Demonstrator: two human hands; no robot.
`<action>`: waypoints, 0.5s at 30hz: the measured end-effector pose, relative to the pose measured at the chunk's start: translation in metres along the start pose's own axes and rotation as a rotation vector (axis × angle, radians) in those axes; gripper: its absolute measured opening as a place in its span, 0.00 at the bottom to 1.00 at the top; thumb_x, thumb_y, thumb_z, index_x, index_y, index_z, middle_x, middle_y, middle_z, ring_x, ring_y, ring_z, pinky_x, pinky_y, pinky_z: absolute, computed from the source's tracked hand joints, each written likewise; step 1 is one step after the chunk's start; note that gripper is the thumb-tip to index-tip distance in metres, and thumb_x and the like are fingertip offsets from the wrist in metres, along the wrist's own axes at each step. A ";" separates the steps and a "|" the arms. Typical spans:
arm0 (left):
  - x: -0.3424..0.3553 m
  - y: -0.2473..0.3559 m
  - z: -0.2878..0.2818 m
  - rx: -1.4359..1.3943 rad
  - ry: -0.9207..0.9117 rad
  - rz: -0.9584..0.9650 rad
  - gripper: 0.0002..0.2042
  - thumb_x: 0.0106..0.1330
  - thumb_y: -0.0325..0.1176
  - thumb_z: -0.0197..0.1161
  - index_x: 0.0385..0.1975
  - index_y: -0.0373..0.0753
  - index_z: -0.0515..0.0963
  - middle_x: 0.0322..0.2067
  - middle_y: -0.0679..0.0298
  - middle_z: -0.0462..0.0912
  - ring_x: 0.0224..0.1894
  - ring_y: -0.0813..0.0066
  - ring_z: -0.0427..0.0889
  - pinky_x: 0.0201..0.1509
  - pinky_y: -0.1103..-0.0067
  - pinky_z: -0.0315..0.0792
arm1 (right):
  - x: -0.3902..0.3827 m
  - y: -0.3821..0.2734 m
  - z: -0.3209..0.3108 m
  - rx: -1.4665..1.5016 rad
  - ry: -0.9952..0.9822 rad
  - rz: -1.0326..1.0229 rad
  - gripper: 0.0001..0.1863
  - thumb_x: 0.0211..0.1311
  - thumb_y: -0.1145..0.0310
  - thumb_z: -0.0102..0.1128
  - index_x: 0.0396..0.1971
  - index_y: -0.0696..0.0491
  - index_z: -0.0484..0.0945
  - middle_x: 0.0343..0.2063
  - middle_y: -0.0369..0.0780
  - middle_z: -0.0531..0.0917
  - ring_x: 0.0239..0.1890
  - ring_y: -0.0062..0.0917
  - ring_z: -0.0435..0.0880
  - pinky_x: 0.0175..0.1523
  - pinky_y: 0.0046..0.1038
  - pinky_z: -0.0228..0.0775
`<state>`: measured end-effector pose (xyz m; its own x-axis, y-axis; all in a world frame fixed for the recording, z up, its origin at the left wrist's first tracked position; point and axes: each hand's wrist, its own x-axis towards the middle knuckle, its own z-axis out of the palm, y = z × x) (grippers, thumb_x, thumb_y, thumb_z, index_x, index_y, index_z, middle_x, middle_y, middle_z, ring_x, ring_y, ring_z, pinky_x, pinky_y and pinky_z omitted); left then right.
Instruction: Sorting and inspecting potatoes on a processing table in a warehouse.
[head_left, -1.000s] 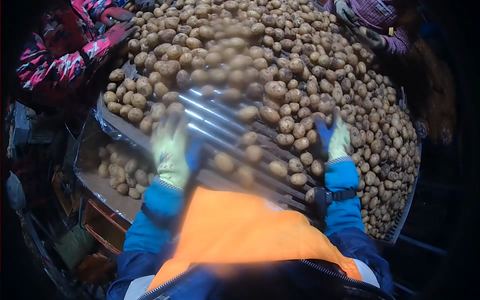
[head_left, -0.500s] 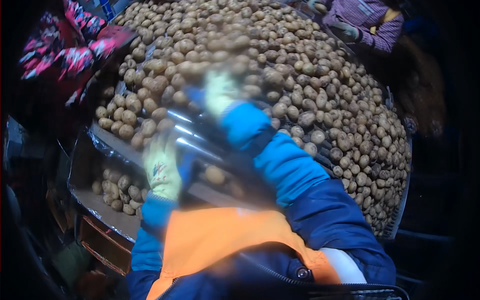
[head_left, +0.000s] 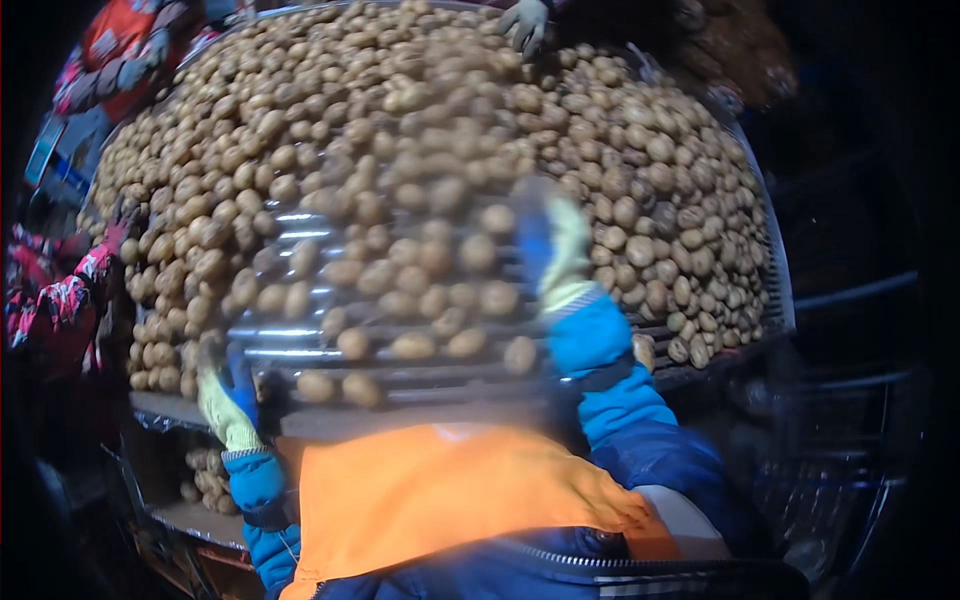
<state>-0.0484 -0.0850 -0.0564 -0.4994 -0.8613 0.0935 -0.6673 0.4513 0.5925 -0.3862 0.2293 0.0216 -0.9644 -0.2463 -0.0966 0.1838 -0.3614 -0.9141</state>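
Left hand [head_left: 230,402]: you're holding fingers apart. Right hand [head_left: 564,248]: blurred, can't tell grip. Gentle sweeping is likely sparing potatoes [head_left: 413,346].

Potatoes [head_left: 660,150] heaped across a slatted table [head_left: 460,380] mark a produce-handling workplace

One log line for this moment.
left gloved hand: open, beside potatoes | right gloved hand: blurred, among potatoes | slatted bed: partly bare

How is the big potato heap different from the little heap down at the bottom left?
The big heap is far larger than the little heap. The big heap spreads wide across a slatted surface, while the little heap sits bunched in a brown tray. Both are made of roundish, tan potatoes.
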 end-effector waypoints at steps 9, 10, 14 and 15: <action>-0.009 0.013 0.006 0.501 0.094 0.274 0.27 0.75 0.47 0.59 0.69 0.38 0.72 0.69 0.48 0.72 0.76 0.51 0.62 0.79 0.57 0.50 | 0.063 -0.165 -0.273 -1.388 0.605 -0.297 0.35 0.74 0.45 0.58 0.66 0.60 0.71 0.56 0.53 0.82 0.58 0.41 0.82 0.61 0.37 0.74; -0.008 0.014 0.006 0.514 0.083 0.269 0.27 0.74 0.45 0.60 0.68 0.37 0.73 0.69 0.49 0.72 0.76 0.50 0.62 0.78 0.57 0.53 | 0.076 -0.166 -0.286 -1.574 0.564 -0.267 0.37 0.73 0.42 0.57 0.66 0.59 0.71 0.56 0.53 0.83 0.58 0.42 0.82 0.62 0.38 0.74; -0.005 0.014 0.006 0.296 0.003 0.176 0.26 0.76 0.45 0.59 0.66 0.34 0.74 0.68 0.48 0.74 0.75 0.50 0.64 0.78 0.61 0.57 | 0.103 -0.160 -0.308 -1.737 0.381 -0.470 0.35 0.73 0.41 0.55 0.65 0.56 0.73 0.54 0.52 0.84 0.58 0.44 0.82 0.63 0.39 0.73; -0.005 0.014 0.006 0.271 -0.001 0.174 0.25 0.76 0.45 0.60 0.65 0.34 0.75 0.67 0.49 0.74 0.74 0.50 0.66 0.77 0.61 0.59 | 0.103 -0.155 -0.305 -1.679 0.366 -0.367 0.33 0.74 0.45 0.56 0.67 0.55 0.71 0.57 0.53 0.81 0.61 0.43 0.80 0.66 0.38 0.70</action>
<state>-0.0581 -0.0731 -0.0531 -0.6191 -0.7659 0.1738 -0.6950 0.6373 0.3328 -0.5720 0.5342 0.0337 -0.9399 -0.0902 0.3293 -0.1836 0.9467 -0.2647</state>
